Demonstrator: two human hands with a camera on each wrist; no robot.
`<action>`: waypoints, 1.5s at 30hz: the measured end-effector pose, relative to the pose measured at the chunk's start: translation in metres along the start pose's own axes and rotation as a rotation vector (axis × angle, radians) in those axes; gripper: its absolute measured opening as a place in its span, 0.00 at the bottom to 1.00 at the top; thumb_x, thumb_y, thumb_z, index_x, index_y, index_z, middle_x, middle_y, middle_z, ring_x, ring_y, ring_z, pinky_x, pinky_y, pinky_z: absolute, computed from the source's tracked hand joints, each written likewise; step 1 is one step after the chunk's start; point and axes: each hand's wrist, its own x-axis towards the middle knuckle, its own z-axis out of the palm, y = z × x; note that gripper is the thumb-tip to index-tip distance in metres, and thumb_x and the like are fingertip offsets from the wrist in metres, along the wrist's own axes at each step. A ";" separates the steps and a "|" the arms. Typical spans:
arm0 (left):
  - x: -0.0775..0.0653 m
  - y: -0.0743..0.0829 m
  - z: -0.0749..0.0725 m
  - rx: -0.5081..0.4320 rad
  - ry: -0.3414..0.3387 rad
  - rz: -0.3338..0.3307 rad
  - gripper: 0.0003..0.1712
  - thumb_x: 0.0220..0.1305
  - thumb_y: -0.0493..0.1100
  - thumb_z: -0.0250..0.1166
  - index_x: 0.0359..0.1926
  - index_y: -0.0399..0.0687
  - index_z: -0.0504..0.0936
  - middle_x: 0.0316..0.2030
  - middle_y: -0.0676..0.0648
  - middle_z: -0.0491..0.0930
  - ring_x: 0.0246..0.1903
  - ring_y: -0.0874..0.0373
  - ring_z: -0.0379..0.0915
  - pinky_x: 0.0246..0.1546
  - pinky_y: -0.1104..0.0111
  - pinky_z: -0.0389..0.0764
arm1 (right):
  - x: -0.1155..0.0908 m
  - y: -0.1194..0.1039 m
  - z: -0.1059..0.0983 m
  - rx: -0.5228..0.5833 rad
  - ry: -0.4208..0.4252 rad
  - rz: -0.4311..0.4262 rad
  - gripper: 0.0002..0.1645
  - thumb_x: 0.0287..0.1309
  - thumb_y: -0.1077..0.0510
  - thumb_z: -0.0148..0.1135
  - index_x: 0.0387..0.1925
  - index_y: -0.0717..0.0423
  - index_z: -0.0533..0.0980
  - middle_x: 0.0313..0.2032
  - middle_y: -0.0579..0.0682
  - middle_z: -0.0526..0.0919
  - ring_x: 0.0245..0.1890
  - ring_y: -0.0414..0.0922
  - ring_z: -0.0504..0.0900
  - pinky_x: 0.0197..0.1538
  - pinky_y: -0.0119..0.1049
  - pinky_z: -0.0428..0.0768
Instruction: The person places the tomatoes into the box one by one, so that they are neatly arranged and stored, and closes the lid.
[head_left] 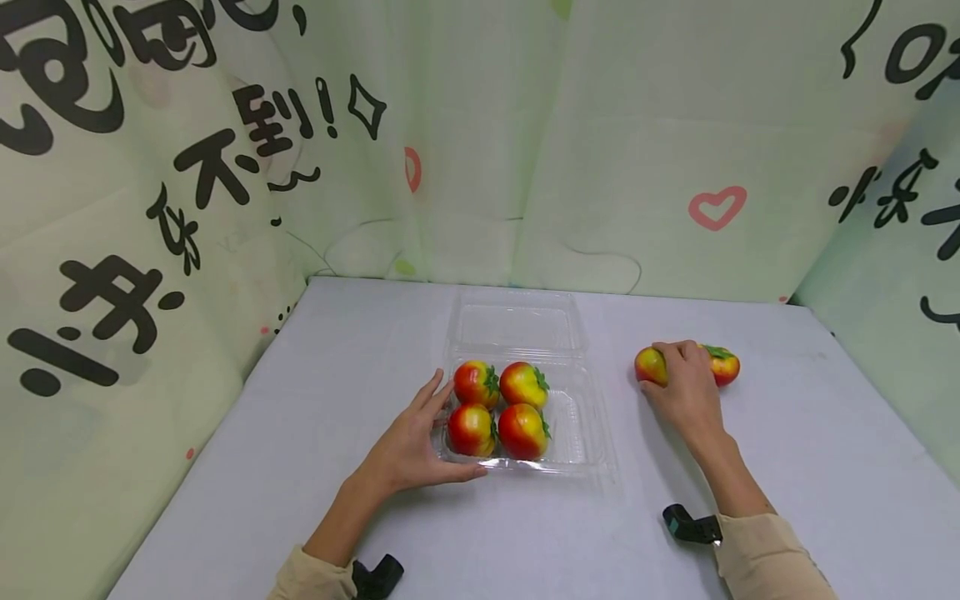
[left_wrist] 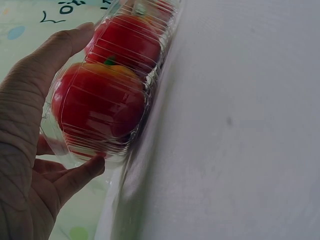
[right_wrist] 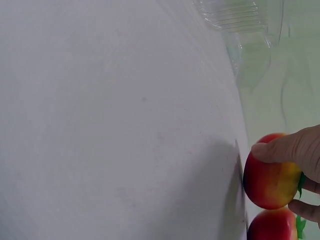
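An open clear plastic container (head_left: pixel 577 417) holds red-and-yellow fruits (head_left: pixel 523 431) with green leafy tops, set in two rows in its left part. My left hand (head_left: pixel 412 437) spreads around the container's near left corner, thumb along the front wall and fingers at the left side. In the left wrist view, fruits (left_wrist: pixel 100 100) show through the ribbed wall, between thumb and fingers. To the right, my right hand (head_left: pixel 686 392) grips a fruit (right_wrist: pixel 270 180) with the thumb on one side and fingers on the other. Another fruit (head_left: pixel 723 365) lies right beside it.
The container's clear lid (head_left: pixel 517 325) lies folded back toward the far edge. A white cloth covers the table (head_left: pixel 315 400). Printed curtains (head_left: pixel 637 167) stand behind and at both sides. Black wrist devices (head_left: pixel 693 527) sit at both sleeves.
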 end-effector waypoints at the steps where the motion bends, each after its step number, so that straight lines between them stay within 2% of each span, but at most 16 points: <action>1: 0.000 0.000 0.000 0.000 0.000 0.000 0.66 0.43 0.63 0.82 0.78 0.45 0.61 0.80 0.41 0.51 0.68 0.47 0.71 0.59 0.50 0.80 | -0.001 0.000 0.000 0.002 0.002 0.005 0.35 0.51 0.69 0.75 0.61 0.72 0.72 0.54 0.70 0.69 0.59 0.68 0.65 0.64 0.67 0.70; 12: 0.000 0.000 0.000 -0.005 -0.004 0.010 0.66 0.43 0.63 0.82 0.78 0.45 0.61 0.80 0.41 0.51 0.67 0.47 0.72 0.59 0.50 0.80 | -0.005 -0.007 -0.004 0.039 0.020 0.020 0.35 0.53 0.67 0.76 0.61 0.71 0.72 0.54 0.69 0.70 0.58 0.66 0.66 0.62 0.68 0.72; 27: -0.001 -0.001 0.001 0.003 -0.001 0.002 0.66 0.43 0.64 0.82 0.78 0.45 0.61 0.80 0.40 0.51 0.67 0.47 0.72 0.59 0.50 0.80 | -0.017 -0.016 -0.010 0.097 0.063 -0.021 0.35 0.51 0.67 0.77 0.60 0.70 0.74 0.52 0.69 0.72 0.55 0.65 0.68 0.59 0.68 0.73; 45: 0.000 0.000 0.001 0.010 0.006 0.007 0.66 0.42 0.63 0.82 0.78 0.46 0.62 0.80 0.41 0.52 0.67 0.47 0.72 0.58 0.52 0.81 | -0.026 -0.036 -0.016 0.172 0.043 0.022 0.36 0.52 0.65 0.77 0.63 0.67 0.73 0.53 0.67 0.71 0.56 0.63 0.68 0.60 0.67 0.76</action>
